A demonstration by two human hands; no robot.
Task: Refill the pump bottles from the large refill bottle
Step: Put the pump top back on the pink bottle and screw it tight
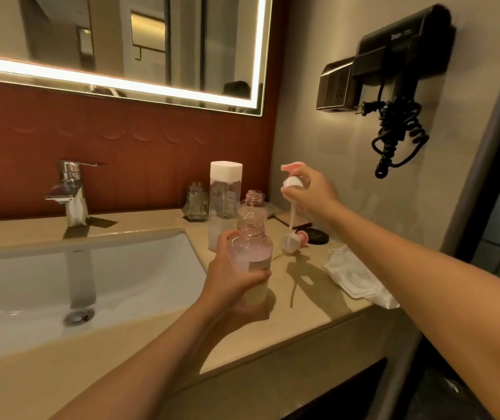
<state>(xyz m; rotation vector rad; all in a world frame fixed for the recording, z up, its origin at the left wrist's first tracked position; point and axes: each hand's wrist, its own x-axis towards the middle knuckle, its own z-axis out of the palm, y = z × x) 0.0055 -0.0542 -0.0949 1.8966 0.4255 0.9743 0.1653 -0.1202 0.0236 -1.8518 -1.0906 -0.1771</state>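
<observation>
Bathroom counter (318,301): my left hand (232,287) curls round the open-necked pump bottle (253,253) at centre, my right hand (312,194) pinches a pump head (292,181) raised at 1 o'clock, capped refill bottle (225,201) at 11; probably pump-off step, next park pump, uncap, pour.

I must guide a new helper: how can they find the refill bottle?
Look right of the sink, on the counter by the red wall. The refill bottle is the tallest there, clear, and alone has a white cap; the smaller pump bottles are open.
</observation>
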